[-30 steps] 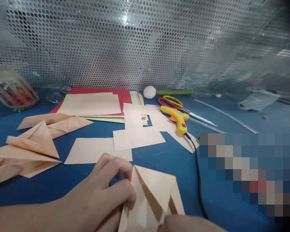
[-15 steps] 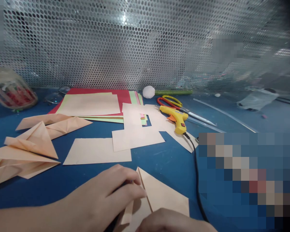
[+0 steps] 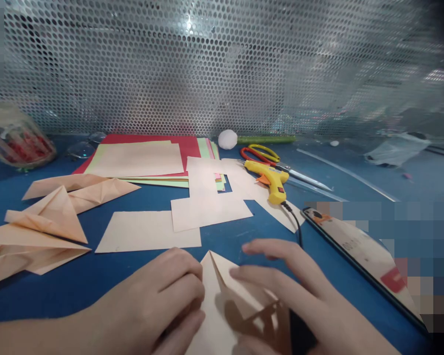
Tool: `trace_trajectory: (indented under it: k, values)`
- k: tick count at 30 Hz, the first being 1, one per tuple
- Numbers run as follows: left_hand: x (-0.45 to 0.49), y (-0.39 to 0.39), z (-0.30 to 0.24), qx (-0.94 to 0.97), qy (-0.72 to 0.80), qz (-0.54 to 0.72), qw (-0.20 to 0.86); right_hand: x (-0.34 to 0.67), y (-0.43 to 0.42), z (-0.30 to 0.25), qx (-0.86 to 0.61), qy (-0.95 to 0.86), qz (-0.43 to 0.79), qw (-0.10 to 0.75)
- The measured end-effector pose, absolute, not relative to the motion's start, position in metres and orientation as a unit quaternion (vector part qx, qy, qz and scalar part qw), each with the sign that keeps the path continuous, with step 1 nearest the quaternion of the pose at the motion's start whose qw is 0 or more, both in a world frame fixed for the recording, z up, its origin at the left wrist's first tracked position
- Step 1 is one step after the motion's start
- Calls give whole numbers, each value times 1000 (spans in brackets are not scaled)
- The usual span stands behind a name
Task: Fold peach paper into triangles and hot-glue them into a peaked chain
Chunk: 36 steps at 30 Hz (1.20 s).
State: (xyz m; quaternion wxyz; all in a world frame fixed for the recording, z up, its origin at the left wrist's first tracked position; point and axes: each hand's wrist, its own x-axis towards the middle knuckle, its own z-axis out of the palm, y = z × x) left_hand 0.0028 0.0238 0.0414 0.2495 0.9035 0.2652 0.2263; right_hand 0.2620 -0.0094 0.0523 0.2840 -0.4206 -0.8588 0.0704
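Peach paper [image 3: 240, 305], creased to a point at its far end, lies on the blue table [image 3: 107, 296] on the near side of the yellow glue gun [image 3: 272, 182], slightly to its left. At this paper's left edge rests the left hand [image 3: 159, 301], its fingers curled and bunched with the tips against the edge; whether they pinch the paper or only press it, I cannot tell. Spread well open, the right hand [image 3: 307, 296] hovers over the folded flap, gripping nothing; whether a fingertip touches the flap is unclear. Loose sheets [image 3: 209, 212] lie left of the glue gun and partly under it. Folded pieces [image 3: 44, 227] sit far to its left, a phone [image 3: 355, 256] nearer and right of it, and scissors [image 3: 270, 154] just beyond it.
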Motion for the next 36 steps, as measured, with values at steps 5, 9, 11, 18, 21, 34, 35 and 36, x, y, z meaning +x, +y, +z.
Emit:
trace_trajectory:
  k: [5,9,11,18,21,34,35,36]
  values:
    - [7,26,43,896,286,233,245,260,-3,39,-445,-851,136,245]
    - [9,25,41,878,306,269,250,260,-6,40,-449,-827,211,263]
    - [8,25,40,870,319,272,259,260,-7,41,-453,-810,256,271]
    - [6,26,39,858,311,289,287,256,-4,47,-452,-804,275,273]
    - [7,26,40,873,302,275,267,255,-2,48,-444,-807,276,276]
    - [-4,27,31,914,234,296,152,260,-2,45,-449,-836,213,231]
    - [-4,26,30,919,220,296,138,261,-2,43,-453,-839,195,230]
    - [-4,25,29,928,206,288,120,261,-3,42,-455,-841,179,232]
